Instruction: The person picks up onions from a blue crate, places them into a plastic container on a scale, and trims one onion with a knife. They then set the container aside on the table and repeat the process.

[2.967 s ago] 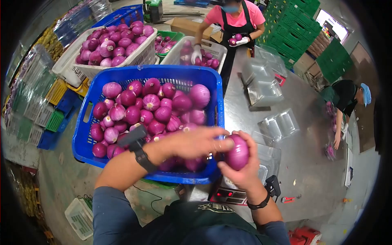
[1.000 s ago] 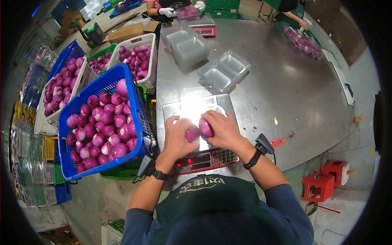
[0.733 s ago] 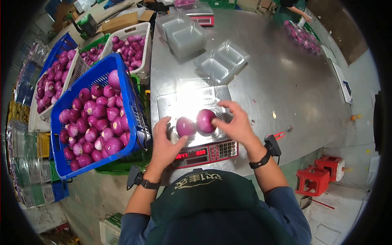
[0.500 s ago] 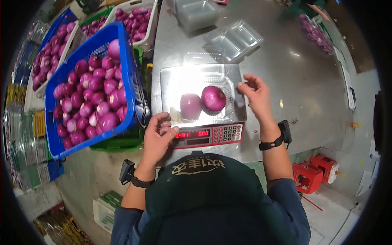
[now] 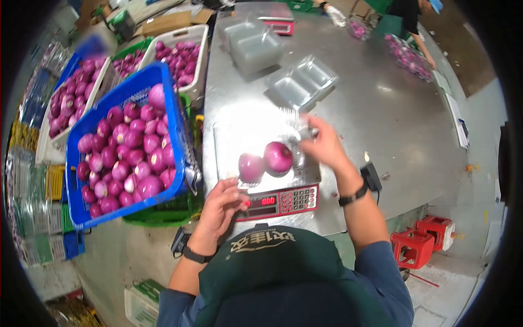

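Note:
Two purple onions, the left one (image 5: 251, 167) and the right one (image 5: 278, 157), lie side by side in a clear plastic container (image 5: 297, 177) on a scale (image 5: 299, 200) with a red front panel. Glare washes out the container's far part. My right hand (image 5: 326, 144) bends its fingers and thumb around the container's right edge. At the front left corner is my left hand (image 5: 219, 206), fingers loosely curved and thumb apart, partly covering the scale's display. Whether its fingertips touch the plastic is hard to see.
A blue crate (image 5: 73, 185) of onions stands left, with white crates (image 5: 202, 60) of onions behind. Stacked clear containers (image 5: 253, 52) and an unfolded one (image 5: 305, 82) lie beyond the scale. Another scale (image 5: 280, 27) and a co-worker's gloved hand (image 5: 336, 16) are at the far side.
The view has shifted to show more of the table's far end. My right hand has moved in against the container's right edge. My left hand now covers more of the display.

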Available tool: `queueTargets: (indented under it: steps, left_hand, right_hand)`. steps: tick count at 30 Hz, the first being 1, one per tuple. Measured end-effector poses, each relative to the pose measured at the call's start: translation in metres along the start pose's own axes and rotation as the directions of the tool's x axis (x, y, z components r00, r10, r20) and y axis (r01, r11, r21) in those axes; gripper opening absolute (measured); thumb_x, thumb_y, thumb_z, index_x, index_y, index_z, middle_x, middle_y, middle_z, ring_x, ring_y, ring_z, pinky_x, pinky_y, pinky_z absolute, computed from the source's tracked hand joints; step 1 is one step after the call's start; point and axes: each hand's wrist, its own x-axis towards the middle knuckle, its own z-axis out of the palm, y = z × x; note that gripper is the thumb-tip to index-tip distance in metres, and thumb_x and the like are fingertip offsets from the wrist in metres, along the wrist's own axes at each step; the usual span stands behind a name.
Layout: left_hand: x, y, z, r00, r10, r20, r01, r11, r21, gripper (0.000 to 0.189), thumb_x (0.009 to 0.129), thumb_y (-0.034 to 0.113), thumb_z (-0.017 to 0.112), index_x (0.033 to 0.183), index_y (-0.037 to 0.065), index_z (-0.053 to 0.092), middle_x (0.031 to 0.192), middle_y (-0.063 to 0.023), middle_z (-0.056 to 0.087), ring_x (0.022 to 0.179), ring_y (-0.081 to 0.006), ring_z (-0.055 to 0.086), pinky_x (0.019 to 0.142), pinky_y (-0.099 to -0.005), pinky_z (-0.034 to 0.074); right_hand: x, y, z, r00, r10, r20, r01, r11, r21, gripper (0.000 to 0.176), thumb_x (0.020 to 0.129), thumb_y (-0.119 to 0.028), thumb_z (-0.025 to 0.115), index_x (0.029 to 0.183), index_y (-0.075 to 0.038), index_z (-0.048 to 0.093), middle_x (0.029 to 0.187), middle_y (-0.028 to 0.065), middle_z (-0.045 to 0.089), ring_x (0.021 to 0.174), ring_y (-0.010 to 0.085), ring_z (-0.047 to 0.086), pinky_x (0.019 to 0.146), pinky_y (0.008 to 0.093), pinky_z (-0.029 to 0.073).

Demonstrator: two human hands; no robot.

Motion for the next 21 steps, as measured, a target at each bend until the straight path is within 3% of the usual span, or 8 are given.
queueTargets:
  steps: [1, 3, 5, 7, 9, 10, 17, 21]
  left_hand:
    - [0.0, -0.001, -0.002, 1.0, 0.012, 0.009, -0.012, 1.0, -0.02, 0.03, 0.096, 0.012, 0.062, 0.122, 0.0, 0.054, 0.116, -0.0191, 0.067, 0.096, -0.0269, 0.071, 0.075, -0.037, 0.057]
    - [0.003, -0.003, -0.005, 1.0, -0.008, -0.002, 0.007, 0.998, -0.061, 0.02, 0.097, 0.013, 0.06, 0.112, 0.001, 0.057, 0.112, -0.0199, 0.07, 0.095, -0.0262, 0.071, 0.071, -0.0347, 0.056]
    - [0.012, -0.006, 0.001, 0.997, -0.018, -0.074, 0.016, 1.0, -0.025, 0.01, 0.095, 0.009, 0.062, 0.102, 0.003, 0.056, 0.099, -0.0161, 0.069, 0.087, -0.0249, 0.07, 0.062, -0.0308, 0.054]
    - [0.023, -0.013, -0.003, 0.989, 0.027, -0.146, -0.016, 0.997, 0.079, 0.015, 0.092, 0.001, 0.065, 0.101, 0.003, 0.054, 0.091, -0.0123, 0.066, 0.077, -0.0215, 0.068, 0.054, -0.0264, 0.051]
    - [0.026, -0.012, -0.001, 0.99, 0.007, -0.144, 0.004, 0.997, 0.078, 0.014, 0.091, -0.003, 0.064, 0.094, 0.004, 0.053, 0.086, -0.0119, 0.064, 0.072, -0.0205, 0.066, 0.051, -0.0258, 0.048]
    - [0.026, -0.014, -0.003, 0.987, 0.031, -0.156, -0.019, 0.997, 0.079, 0.013, 0.09, -0.003, 0.064, 0.093, 0.003, 0.053, 0.085, -0.012, 0.064, 0.072, -0.0207, 0.066, 0.05, -0.0256, 0.047]
    - [0.035, -0.021, 0.014, 0.982, 0.107, -0.154, -0.084, 0.985, 0.148, 0.041, 0.088, -0.004, 0.062, 0.126, 0.001, 0.048, 0.083, -0.0088, 0.064, 0.066, -0.0173, 0.062, 0.05, -0.0242, 0.046]
    - [0.043, -0.028, 0.031, 0.989, 0.075, -0.128, -0.051, 0.983, 0.175, 0.04, 0.087, -0.004, 0.062, 0.125, 0.001, 0.051, 0.083, -0.0087, 0.065, 0.065, -0.0169, 0.062, 0.05, -0.0236, 0.046]
  right_hand:
    - [-0.023, 0.005, -0.005, 0.954, -0.299, 0.004, 0.29, 0.922, -0.255, 0.076, 0.078, -0.002, 0.07, 0.152, -0.014, 0.053, 0.094, 0.0015, 0.063, 0.089, 0.0138, 0.063, 0.08, 0.0277, 0.054]
    - [-0.063, -0.009, -0.015, 0.956, -0.224, 0.188, 0.263, 0.939, -0.22, 0.082, 0.079, -0.004, 0.071, 0.157, -0.016, 0.046, 0.093, 0.0036, 0.065, 0.086, 0.0141, 0.064, 0.08, 0.0289, 0.054]
    - [-0.087, -0.025, -0.013, 0.859, 0.266, 0.437, -0.353, 0.927, 0.13, 0.091, 0.08, -0.004, 0.07, 0.163, -0.02, 0.036, 0.093, 0.0042, 0.066, 0.087, 0.0131, 0.066, 0.078, 0.0292, 0.054]
    - [-0.093, -0.022, 0.006, 0.894, 0.275, 0.353, -0.349, 0.922, 0.166, 0.088, 0.084, -0.003, 0.069, 0.163, -0.012, 0.032, 0.088, 0.0045, 0.066, 0.08, 0.013, 0.069, 0.071, 0.0286, 0.055]
    - [-0.099, -0.006, 0.028, 0.83, 0.513, 0.217, -0.536, 0.628, 0.565, 0.07, 0.089, 0.0, 0.066, 0.153, 0.0, 0.039, 0.081, 0.0034, 0.065, 0.069, 0.0127, 0.067, 0.063, 0.0267, 0.054]
    - [-0.107, 0.014, 0.04, 0.842, 0.5, 0.203, -0.514, 0.631, 0.582, 0.054, 0.091, 0.001, 0.064, 0.142, 0.006, 0.045, 0.077, 0.0032, 0.065, 0.06, 0.013, 0.065, 0.059, 0.0257, 0.052]
    - [-0.124, 0.019, 0.022, 0.847, 0.481, 0.228, -0.498, 0.566, 0.657, 0.048, 0.093, -0.006, 0.07, 0.136, 0.004, 0.049, 0.081, 0.0038, 0.067, 0.067, 0.0113, 0.064, 0.059, 0.0273, 0.051]
    - [-0.129, 0.022, -0.013, 0.837, 0.48, 0.262, -0.525, 0.57, 0.633, 0.068, 0.093, -0.028, 0.078, 0.147, -0.003, 0.046, 0.115, 0.009, 0.068, 0.089, 0.0116, 0.065, 0.064, 0.0269, 0.051]
